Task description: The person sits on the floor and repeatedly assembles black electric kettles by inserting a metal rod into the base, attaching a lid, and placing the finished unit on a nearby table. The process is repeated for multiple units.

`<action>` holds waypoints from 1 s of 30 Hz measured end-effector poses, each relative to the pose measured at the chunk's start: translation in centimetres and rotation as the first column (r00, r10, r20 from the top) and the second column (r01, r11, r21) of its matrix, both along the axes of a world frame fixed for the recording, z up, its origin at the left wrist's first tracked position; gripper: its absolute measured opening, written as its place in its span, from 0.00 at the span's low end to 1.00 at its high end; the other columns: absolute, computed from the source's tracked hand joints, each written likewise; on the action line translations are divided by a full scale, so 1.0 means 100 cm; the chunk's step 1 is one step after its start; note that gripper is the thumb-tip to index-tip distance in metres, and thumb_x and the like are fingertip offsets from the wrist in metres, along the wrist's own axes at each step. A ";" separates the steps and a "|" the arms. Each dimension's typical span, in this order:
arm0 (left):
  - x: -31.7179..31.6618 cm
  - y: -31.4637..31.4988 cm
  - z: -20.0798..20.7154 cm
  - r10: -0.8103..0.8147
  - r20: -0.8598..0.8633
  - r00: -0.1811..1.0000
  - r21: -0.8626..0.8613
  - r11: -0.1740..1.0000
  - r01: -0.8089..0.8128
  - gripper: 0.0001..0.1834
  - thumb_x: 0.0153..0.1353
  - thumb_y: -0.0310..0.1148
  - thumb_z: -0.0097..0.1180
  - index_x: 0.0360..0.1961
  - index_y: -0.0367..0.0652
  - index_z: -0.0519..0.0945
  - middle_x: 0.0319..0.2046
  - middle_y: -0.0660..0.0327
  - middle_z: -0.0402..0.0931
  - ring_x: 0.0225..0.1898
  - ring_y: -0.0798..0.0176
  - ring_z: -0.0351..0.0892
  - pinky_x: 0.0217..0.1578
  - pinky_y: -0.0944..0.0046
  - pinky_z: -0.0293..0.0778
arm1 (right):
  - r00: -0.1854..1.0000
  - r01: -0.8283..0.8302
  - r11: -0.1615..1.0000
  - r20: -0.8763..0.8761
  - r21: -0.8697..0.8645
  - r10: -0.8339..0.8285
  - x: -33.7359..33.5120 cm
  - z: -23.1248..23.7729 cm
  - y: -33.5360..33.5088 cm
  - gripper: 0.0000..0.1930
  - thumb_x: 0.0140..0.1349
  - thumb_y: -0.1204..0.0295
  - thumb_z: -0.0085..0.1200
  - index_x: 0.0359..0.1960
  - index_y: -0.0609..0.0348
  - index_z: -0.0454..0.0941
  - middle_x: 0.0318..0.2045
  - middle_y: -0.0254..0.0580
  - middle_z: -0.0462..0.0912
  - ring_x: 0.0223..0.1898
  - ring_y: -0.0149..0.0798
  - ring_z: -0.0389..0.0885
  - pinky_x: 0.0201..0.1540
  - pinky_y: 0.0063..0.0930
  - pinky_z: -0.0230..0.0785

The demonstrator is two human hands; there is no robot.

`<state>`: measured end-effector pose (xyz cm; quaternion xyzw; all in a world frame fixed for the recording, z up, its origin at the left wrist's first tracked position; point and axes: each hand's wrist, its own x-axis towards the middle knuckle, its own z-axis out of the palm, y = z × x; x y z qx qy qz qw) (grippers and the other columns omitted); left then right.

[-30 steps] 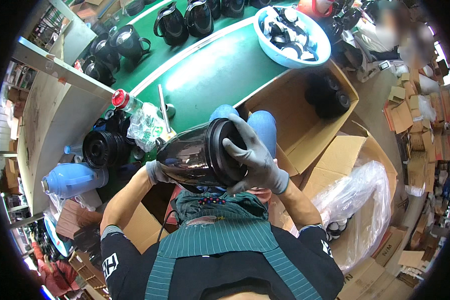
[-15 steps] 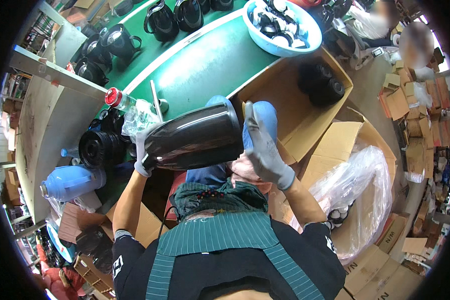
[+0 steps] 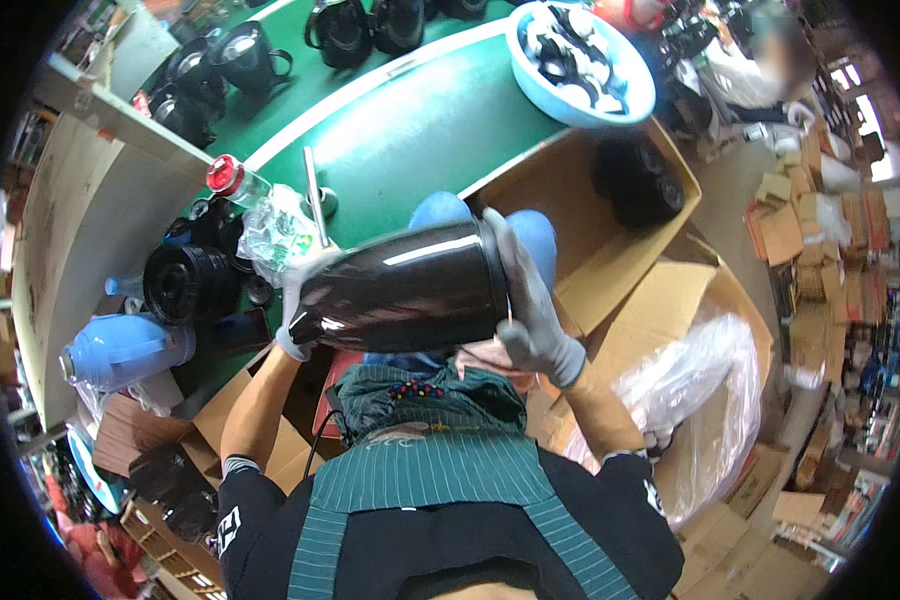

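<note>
A glossy black thermos jug body point(image 3: 400, 290) lies on its side above my lap, its wide base toward the right. My left hand point(image 3: 300, 300), in a pale glove, is closed round the narrower spout end; the jug hides most of its fingers. My right hand point(image 3: 532, 310), in a grey glove, grips the rim of the wide base, fingers along the far side and thumb at the near side. Near my left hand, a crumpled clear plastic bag point(image 3: 278, 238) and a red-capped bottle point(image 3: 235, 180) sit at the green table's edge.
Black jugs point(image 3: 340, 32) stand on the green table point(image 3: 410, 130). A blue basin point(image 3: 540, 95) of black and white parts is at its far right. An open carton point(image 3: 590, 270) with black parts sits right. Left are a blue thermos jug point(image 3: 130, 350) and stacked black round parts point(image 3: 175, 283).
My right hand has gone from standing open beside the base to gripping its rim. The jug has shifted slightly right in the picture, with my left hand still on it.
</note>
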<state>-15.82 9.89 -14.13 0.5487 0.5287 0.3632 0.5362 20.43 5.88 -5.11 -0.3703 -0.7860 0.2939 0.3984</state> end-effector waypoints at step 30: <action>0.044 0.005 0.091 -0.188 -0.120 0.975 0.307 0.927 0.216 0.28 0.55 0.32 0.71 0.60 0.37 0.86 0.49 0.51 0.89 0.49 0.57 0.89 0.53 0.58 0.82 | 0.815 0.015 0.854 -0.489 -0.520 -0.311 -0.021 0.002 -0.025 0.50 0.79 0.32 0.31 0.85 0.64 0.46 0.80 0.59 0.59 0.79 0.52 0.63 0.80 0.45 0.56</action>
